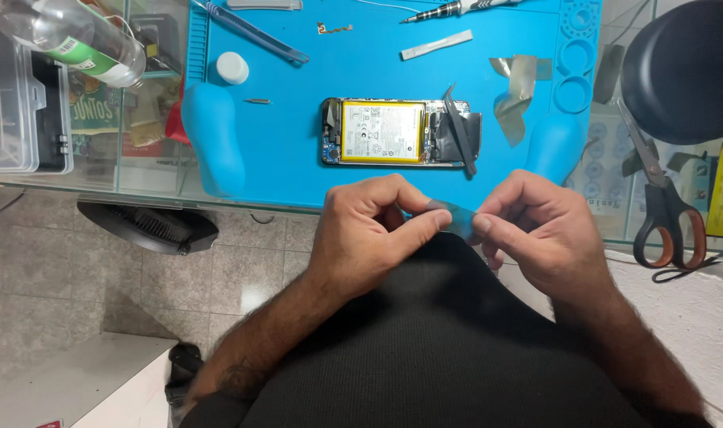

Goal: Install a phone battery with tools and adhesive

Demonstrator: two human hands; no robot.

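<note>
Both hands pinch a small translucent blue strip [454, 218] between them: the left hand [369, 230] clamps its left end with thumb and forefinger, the right hand [539, 230] its right end. Just beyond the knuckles, an opened phone [401, 133] (yellow battery exposed) lies on the blue mat [298, 158] covering the surface, with tweezers [459, 131] across it.

A glass desk [139, 186] carried a blue work mat [298, 170] at twelve o'clock — on the mat lay an opened phone [401, 132], tweezers [459, 131] and a white cap [233, 68]. Scissors [664, 206] rested at three o'clock, a clear plastic box [13, 111] at nine.
</note>
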